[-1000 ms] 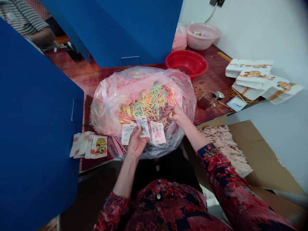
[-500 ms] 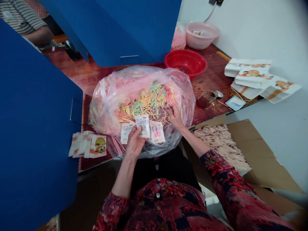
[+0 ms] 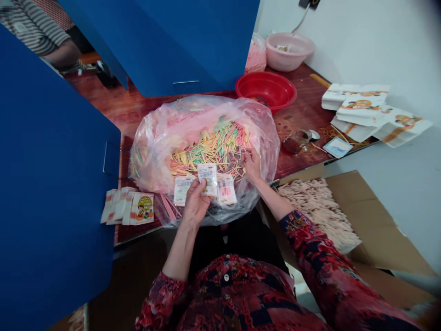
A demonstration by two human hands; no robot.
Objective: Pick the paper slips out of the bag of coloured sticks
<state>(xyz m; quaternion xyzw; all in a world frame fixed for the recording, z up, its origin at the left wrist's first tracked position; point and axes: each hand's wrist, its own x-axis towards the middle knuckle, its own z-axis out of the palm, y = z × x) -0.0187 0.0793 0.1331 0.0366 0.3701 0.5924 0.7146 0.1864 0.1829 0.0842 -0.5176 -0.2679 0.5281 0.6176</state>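
A big clear plastic bag [image 3: 161, 138] full of coloured sticks [image 3: 210, 149] lies on the dark red table [image 3: 303, 115]. My left hand [image 3: 195, 204] is closed on a small printed packet [image 3: 208, 177] at the bag's near edge. Two more packets, one [image 3: 181, 189] to its left and one [image 3: 226, 191] to its right, rest on the plastic there. My right hand [image 3: 251, 164] reaches into the stick pile, fingers pinched among the sticks; what they grip is too small to make out.
A row of printed packets [image 3: 127, 209] lies at the table's left front. A red bowl [image 3: 266, 89] and a pink bowl [image 3: 289, 49] stand behind. White paper bags [image 3: 365, 110], a small jar [image 3: 296, 141], blue partitions [image 3: 51, 184], a cardboard box [image 3: 379, 230] with pale sticks, a striped-sleeved person [image 3: 41, 32] far left.
My right hand has shifted slightly left and deeper into the sticks. My left hand has raised its packet a little toward the pile.
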